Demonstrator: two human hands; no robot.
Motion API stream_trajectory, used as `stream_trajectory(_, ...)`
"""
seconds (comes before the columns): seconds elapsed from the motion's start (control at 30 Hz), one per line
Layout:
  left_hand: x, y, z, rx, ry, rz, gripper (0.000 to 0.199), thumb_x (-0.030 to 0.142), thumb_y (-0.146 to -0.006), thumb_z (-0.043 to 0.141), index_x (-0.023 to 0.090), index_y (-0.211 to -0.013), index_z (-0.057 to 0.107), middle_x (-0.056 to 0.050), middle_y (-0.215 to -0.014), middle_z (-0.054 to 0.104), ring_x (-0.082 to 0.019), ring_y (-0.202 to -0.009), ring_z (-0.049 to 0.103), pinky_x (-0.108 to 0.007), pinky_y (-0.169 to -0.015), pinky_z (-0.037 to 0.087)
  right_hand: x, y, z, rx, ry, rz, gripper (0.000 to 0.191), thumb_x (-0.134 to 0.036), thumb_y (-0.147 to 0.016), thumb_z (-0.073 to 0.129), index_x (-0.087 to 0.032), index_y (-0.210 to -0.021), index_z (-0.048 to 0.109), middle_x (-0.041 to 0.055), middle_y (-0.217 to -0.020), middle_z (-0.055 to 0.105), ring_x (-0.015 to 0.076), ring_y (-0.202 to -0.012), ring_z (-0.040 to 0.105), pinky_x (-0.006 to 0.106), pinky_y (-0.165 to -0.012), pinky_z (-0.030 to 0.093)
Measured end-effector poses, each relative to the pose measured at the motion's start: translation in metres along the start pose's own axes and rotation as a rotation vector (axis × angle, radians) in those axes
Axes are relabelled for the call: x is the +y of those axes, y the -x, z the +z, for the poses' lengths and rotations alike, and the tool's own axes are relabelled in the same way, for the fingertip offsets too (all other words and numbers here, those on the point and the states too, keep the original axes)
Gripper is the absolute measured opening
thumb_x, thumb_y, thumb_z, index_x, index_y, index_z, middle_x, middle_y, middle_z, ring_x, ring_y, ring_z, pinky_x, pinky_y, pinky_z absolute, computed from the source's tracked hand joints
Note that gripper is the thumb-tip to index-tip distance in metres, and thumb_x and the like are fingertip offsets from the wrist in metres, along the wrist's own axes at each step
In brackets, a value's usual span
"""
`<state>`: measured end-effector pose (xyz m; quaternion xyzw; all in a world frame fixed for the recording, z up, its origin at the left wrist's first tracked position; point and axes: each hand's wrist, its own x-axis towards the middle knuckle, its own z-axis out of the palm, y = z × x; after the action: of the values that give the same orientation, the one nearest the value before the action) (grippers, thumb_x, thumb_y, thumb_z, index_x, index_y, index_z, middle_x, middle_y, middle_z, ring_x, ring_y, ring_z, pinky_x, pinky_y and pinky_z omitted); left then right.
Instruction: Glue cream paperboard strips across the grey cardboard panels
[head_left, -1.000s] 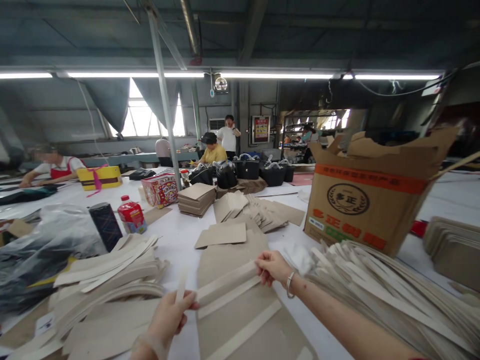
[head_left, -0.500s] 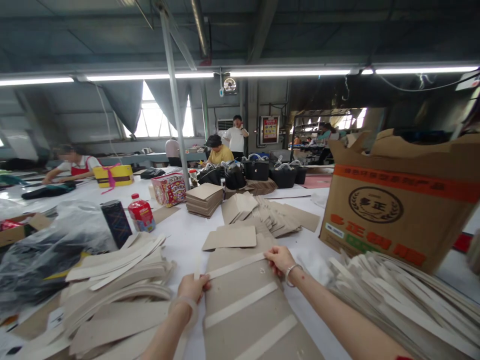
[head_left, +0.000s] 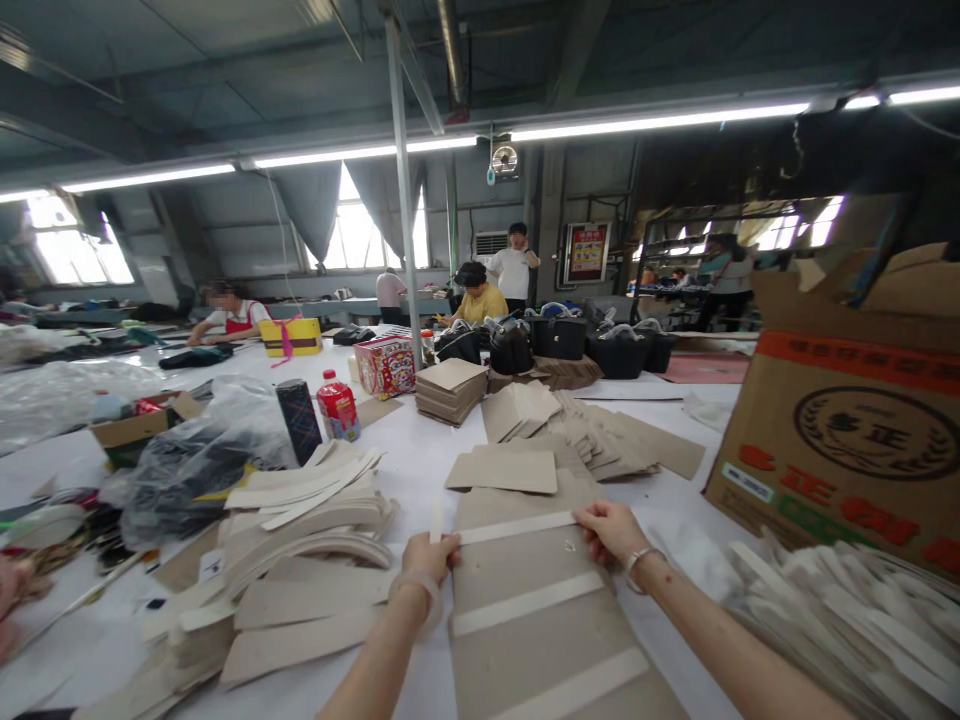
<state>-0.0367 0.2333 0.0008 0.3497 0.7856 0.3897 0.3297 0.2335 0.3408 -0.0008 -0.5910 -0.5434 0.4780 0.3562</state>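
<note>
A grey-brown cardboard panel [head_left: 525, 625] lies in front of me with several pale strips across it. My right hand [head_left: 613, 535] is closed, pinching the right end of the farthest strip [head_left: 517, 527] at the panel's right edge. At that strip's other end, my left hand [head_left: 426, 562] is closed beside the panel's left edge, thumb and finger together. A separate narrow pale strip [head_left: 436, 518] stands up out of the left hand. Just beyond the panel lie smaller cardboard pieces [head_left: 502, 470].
Curved cardboard pieces [head_left: 315, 540] are heaped at my left. To my right are a pile of pale strips [head_left: 847, 620] and a large carton [head_left: 847, 430]. A red bottle [head_left: 338, 408], a cardboard stack [head_left: 450, 388] and black bags [head_left: 559, 335] stand farther back. Co-workers are behind.
My view has turned left, so everything sits farther right in the picture. Both hands stay at the ends of the farthest strip, with no clear movement along the panel.
</note>
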Motion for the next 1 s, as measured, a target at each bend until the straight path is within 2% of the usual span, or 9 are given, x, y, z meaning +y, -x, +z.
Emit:
stream_trajectory(0.2, 0.001, 0.000, 0.000, 0.013, 0.019, -0.015, 0.030, 0.041, -0.082, 0.050, 0.013, -0.070, 0.056, 0.006, -0.056, 0.055, -0.005, -0.045, 0.048, -0.020, -0.047, 0.042, 0.000, 0.001, 0.001, 0.012, 0.004, 0.006, 0.021, -0.028, -0.073, 0.057, -0.019, -0.060, 0.043, -0.0077, -0.039, 0.049, 0.0075, -0.027, 0.046, 0.016, -0.024, 0.029)
stream_trajectory(0.37, 0.004, 0.003, -0.003, 0.014, 0.061, 0.012, 0.025, 0.037, -0.072, 0.056, 0.016, -0.059, 0.057, 0.005, -0.045, 0.054, -0.008, -0.034, 0.043, -0.022, -0.037, 0.031, -0.006, 0.007, 0.002, 0.030, 0.004, 0.007, 0.019, -0.024, -0.075, 0.053, -0.019, -0.060, 0.043, -0.0087, -0.038, 0.047, 0.0066, -0.025, 0.044, 0.015, -0.024, 0.030)
stream_trajectory(0.63, 0.004, 0.004, -0.005, -0.055, 0.112, 0.032, 0.023, 0.041, -0.069, 0.050, 0.019, -0.072, 0.055, 0.005, -0.049, 0.054, -0.007, -0.031, 0.034, -0.021, -0.034, 0.024, -0.009, 0.007, 0.006, 0.093, 0.014, 0.028, 0.018, -0.023, -0.072, 0.057, -0.018, -0.060, 0.044, -0.0085, -0.038, 0.049, 0.0059, -0.024, 0.044, 0.013, -0.025, 0.029)
stream_trajectory(0.83, 0.003, -0.001, -0.004, -0.038, 0.076, 0.012, 0.024, 0.043, -0.069, 0.050, 0.019, -0.072, 0.055, 0.003, -0.051, 0.057, -0.008, -0.031, 0.036, -0.021, -0.034, 0.025, -0.007, 0.006, 0.008, 0.109, 0.034, 0.015, 0.017, -0.024, -0.072, 0.056, -0.018, -0.061, 0.045, -0.0087, -0.038, 0.049, 0.0066, -0.024, 0.045, 0.013, -0.025, 0.028)
stream_trajectory(1.0, 0.004, -0.001, -0.003, 0.043, -0.030, 0.063, 0.026, 0.043, -0.070, 0.048, 0.019, -0.071, 0.058, 0.001, -0.052, 0.061, -0.010, -0.032, 0.042, -0.023, -0.034, 0.031, -0.006, 0.005, 0.011, 0.139, 0.065, 0.002, 0.018, -0.024, -0.072, 0.057, -0.018, -0.061, 0.045, -0.0091, -0.037, 0.048, 0.0069, -0.024, 0.045, 0.013, -0.024, 0.028)
